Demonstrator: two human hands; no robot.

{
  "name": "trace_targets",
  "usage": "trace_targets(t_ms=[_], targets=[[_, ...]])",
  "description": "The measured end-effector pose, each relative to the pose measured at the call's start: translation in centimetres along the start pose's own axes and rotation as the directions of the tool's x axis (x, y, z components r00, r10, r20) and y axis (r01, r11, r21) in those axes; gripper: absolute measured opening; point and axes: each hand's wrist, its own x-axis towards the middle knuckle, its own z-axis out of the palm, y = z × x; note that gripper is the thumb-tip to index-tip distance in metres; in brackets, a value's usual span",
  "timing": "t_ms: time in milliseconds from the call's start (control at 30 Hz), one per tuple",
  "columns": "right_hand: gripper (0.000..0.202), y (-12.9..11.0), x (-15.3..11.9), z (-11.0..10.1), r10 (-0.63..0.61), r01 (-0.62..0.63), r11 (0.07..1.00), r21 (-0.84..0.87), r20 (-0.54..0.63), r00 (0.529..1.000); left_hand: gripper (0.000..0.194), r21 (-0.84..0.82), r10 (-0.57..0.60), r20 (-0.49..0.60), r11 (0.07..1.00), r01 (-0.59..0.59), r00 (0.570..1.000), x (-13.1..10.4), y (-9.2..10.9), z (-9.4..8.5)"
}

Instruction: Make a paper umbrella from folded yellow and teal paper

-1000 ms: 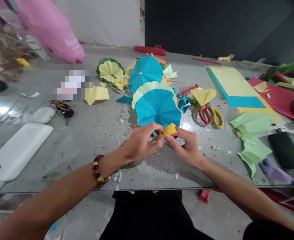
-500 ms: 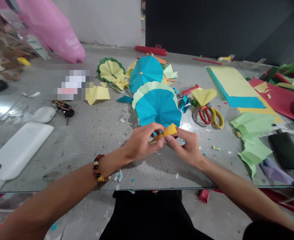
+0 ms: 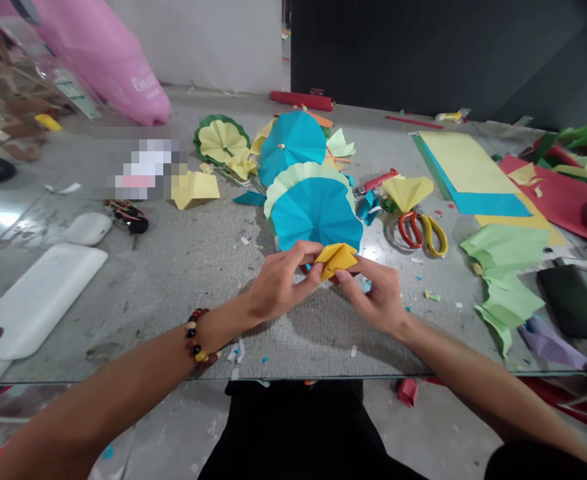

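A small folded piece of yellow paper [image 3: 338, 259] is pinched between my two hands, just above the grey table. My left hand [image 3: 286, 280] grips its left side between thumb and fingers. On the right side, my right hand [image 3: 376, 290] presses it with the thumb in front and the fingers behind. Directly beyond my hands lies a pleated blue paper fan [image 3: 318, 213] with a pale green scalloped layer [image 3: 293, 179] behind it. A round blue pleated paper piece [image 3: 296, 143] sits farther back. Scissors [image 3: 423, 235] with red and yellow handles rest to the right.
At right are stacked coloured sheets [image 3: 473, 170], crumpled light green paper [image 3: 510, 267] and a black box-like object [image 3: 576, 297]. A white power bank [image 3: 38, 300] lies at left, near a yellow folded paper [image 3: 198, 190]. A pink bottle [image 3: 118, 67] leans at the back left.
The yellow paper has turned in my fingers, so a broader folded face now shows instead of a narrow edge. My left fingers have shifted slightly on it.
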Motion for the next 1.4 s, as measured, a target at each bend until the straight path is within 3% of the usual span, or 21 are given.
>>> trace_targets(t_ms=[167, 267, 367, 433, 467, 567, 633, 767, 967, 1200, 1400], targets=[[0.023, 0.4, -0.4, -0.2, 0.071, -0.069, 0.997, 0.025, -0.106, 0.992, 0.038, 0.085, 0.075, -0.107, 0.994, -0.066, 0.991, -0.2, -0.1, 0.0], [0.024, 0.7, -0.5, -0.1, 0.164, -0.151, 0.985, 0.085, -0.175, 0.971, 0.041, 0.118, 0.122, -0.115, 0.987, -0.109, 0.986, -0.1, 0.0, -0.3], [0.024, 0.9, -0.3, 0.1, 0.242, -0.226, 0.966, 0.124, -0.137, 0.96, 0.044, 0.09, 0.179, -0.079, 0.981, -0.172, 0.981, 0.0, 0.2, -0.6], [0.013, 1.0, -0.3, 0.3, 0.267, -0.251, 0.955, 0.159, -0.087, 0.96, 0.043, 0.066, 0.18, -0.061, 0.982, -0.176, 0.982, 0.1, 0.4, -0.6], [0.005, 1.0, -0.3, 0.4, 0.265, -0.25, 0.951, 0.183, -0.065, 0.962, 0.042, 0.06, 0.171, -0.06, 0.984, -0.168, 0.983, 0.1, 0.4, -0.6], [0.033, 1.1, -0.5, 0.6, 0.207, -0.191, 0.951, 0.244, -0.041, 0.978, 0.039, 0.064, 0.157, -0.076, 0.986, -0.153, 0.985, 0.1, 0.3, -0.4], [0.037, 1.1, -0.7, 0.5, 0.158, -0.145, 0.959, 0.245, -0.037, 0.987, 0.038, 0.074, 0.17, -0.088, 0.984, -0.164, 0.982, 0.0, 0.1, -0.2], [0.029, 1.1, -0.9, 0.2, 0.117, -0.109, 0.971, 0.214, -0.024, 0.993, 0.036, 0.081, 0.2, -0.097, 0.978, -0.192, 0.975, -0.1, -0.2, 0.0], [0.026, 1.0, -0.7, 0.5, 0.126, -0.11, 0.983, 0.147, -0.1, 0.987, 0.037, 0.076, 0.238, -0.116, 0.97, -0.23, 0.964, 0.0, 0.0, 0.2], [0.015, 0.9, -0.5, 0.8, 0.111, -0.092, 0.989, 0.116, -0.171, 0.979, 0.028, 0.107, 0.212, -0.112, 0.974, -0.2, 0.971, 0.3, 0.4, -0.2], [0.011, 0.7, -0.2, 0.6, 0.066, -0.057, 0.996, 0.065, -0.152, 0.986, 0.018, 0.195, 0.182, -0.13, 0.968, -0.155, 0.975, 0.4, 0.4, -0.5]])
